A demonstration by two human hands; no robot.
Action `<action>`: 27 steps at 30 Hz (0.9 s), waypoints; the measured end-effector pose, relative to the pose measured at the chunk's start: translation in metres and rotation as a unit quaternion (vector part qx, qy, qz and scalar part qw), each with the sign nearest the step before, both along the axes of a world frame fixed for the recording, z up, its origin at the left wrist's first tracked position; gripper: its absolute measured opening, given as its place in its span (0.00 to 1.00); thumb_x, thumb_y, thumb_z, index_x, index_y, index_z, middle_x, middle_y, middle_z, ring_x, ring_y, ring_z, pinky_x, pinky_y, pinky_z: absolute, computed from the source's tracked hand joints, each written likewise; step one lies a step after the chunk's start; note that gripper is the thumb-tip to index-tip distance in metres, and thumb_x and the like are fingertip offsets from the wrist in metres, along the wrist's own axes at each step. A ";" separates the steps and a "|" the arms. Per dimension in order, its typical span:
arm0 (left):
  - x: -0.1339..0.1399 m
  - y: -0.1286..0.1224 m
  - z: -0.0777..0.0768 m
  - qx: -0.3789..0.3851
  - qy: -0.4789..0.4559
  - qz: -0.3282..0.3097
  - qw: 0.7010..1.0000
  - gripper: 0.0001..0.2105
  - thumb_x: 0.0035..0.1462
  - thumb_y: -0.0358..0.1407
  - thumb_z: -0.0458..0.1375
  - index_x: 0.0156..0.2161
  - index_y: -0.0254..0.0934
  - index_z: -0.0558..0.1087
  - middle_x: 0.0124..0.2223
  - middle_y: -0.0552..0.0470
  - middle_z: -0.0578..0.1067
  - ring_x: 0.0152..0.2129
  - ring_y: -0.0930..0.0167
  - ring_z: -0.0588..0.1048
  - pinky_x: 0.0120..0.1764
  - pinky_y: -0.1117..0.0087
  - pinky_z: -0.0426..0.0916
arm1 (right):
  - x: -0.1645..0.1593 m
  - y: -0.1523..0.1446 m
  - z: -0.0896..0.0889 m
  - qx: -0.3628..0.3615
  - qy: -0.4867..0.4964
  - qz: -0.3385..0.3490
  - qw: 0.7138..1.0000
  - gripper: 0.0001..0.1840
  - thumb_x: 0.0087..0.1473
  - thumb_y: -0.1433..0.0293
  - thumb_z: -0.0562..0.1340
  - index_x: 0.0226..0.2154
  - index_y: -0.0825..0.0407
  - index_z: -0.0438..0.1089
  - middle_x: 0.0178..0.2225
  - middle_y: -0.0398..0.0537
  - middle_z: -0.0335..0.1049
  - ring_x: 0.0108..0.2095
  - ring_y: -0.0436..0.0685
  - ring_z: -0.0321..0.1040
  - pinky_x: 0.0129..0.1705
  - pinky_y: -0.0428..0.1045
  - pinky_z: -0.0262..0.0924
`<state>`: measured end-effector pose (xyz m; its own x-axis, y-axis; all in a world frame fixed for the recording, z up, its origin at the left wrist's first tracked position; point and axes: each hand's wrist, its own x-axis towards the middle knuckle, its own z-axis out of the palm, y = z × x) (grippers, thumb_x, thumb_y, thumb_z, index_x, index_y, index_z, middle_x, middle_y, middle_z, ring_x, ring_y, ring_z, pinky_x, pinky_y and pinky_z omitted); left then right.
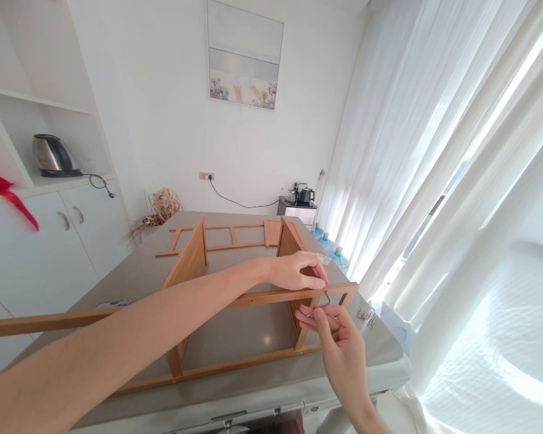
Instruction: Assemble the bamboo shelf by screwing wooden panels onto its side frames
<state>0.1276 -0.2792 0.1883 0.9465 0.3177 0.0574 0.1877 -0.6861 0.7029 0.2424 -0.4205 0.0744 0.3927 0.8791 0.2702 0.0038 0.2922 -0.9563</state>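
The fingers of the right hand (337, 337) are closed on the long arm of a bent metal key (329, 299), with the thumb pressed along it. The short end of this key seems to meet the upper rail of the wooden frame (271, 296), close to its right end. The fingers of the left hand (296, 271) are bent and touch the top of the same rail, just above the key; whether they are clamped on it, one cannot tell.

The key is probably light, stiff and rather slippery, so the far end of its long arm looks the best place to hold and turn it. The frame, one may judge, is stiff but awkward, because it is long; a hold on the rail near the key should keep it steady.

To the right of the frame lie small screws (366, 317), easy to lose. Behind the frame lies a ladder-shaped wooden piece (221, 247). Under the frame is the table (136, 277), which carries all of these.
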 end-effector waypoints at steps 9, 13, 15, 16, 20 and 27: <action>0.001 0.001 0.000 0.018 -0.003 -0.007 1.000 0.11 0.62 0.42 0.56 0.45 0.40 0.72 0.56 0.50 0.71 0.61 0.63 0.62 0.62 0.62 0.59 | -0.001 0.000 0.002 0.003 -0.020 -0.009 1.000 0.16 0.58 0.54 0.64 0.33 0.49 0.65 0.36 0.52 0.79 0.37 0.61 0.79 0.40 0.54 0.74; 0.001 0.002 -0.002 0.011 -0.005 -0.008 1.000 0.10 0.62 0.42 0.56 0.45 0.40 0.72 0.55 0.51 0.71 0.60 0.64 0.63 0.62 0.62 0.59 | 0.002 -0.003 -0.008 0.013 -0.077 -0.040 0.996 0.13 0.60 0.56 0.62 0.34 0.48 0.66 0.37 0.52 0.79 0.36 0.60 0.78 0.38 0.52 0.72; 0.001 0.002 -0.002 0.014 -0.005 -0.007 1.000 0.10 0.62 0.42 0.56 0.45 0.40 0.73 0.55 0.51 0.71 0.60 0.64 0.64 0.62 0.63 0.59 | 0.011 -0.004 -0.014 0.033 -0.148 -0.072 0.986 0.11 0.61 0.58 0.61 0.35 0.48 0.68 0.37 0.50 0.78 0.35 0.58 0.77 0.38 0.51 0.71; 0.001 0.002 -0.001 0.016 -0.004 -0.006 1.000 0.10 0.62 0.42 0.56 0.45 0.40 0.73 0.55 0.51 0.71 0.60 0.64 0.64 0.61 0.63 0.60 | 0.017 -0.005 -0.015 0.048 -0.193 -0.088 0.976 0.09 0.61 0.59 0.61 0.36 0.48 0.69 0.36 0.49 0.77 0.35 0.57 0.76 0.38 0.51 0.70; 0.001 0.002 0.000 0.015 0.003 -0.009 1.000 0.11 0.62 0.43 0.56 0.44 0.40 0.73 0.56 0.51 0.70 0.59 0.64 0.65 0.61 0.62 0.61 | 0.051 -0.012 -0.003 0.103 -0.335 -0.102 0.931 0.08 0.62 0.64 0.60 0.41 0.45 0.74 0.35 0.47 0.72 0.36 0.55 0.70 0.36 0.49 0.65; 0.001 0.007 -0.003 0.005 -0.004 -0.026 1.000 0.11 0.62 0.44 0.56 0.45 0.41 0.72 0.57 0.52 0.69 0.59 0.66 0.65 0.60 0.64 0.61 | 0.079 -0.024 0.047 0.015 -0.320 -0.054 0.946 0.09 0.59 0.60 0.63 0.37 0.45 0.76 0.29 0.43 0.69 0.29 0.53 0.65 0.30 0.47 0.61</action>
<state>0.1285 -0.2725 0.1857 0.9611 0.2677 0.0677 0.1463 -0.7016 0.6973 0.3210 -0.4449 0.1213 0.2272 0.8314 0.5071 0.6110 0.2838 -0.7390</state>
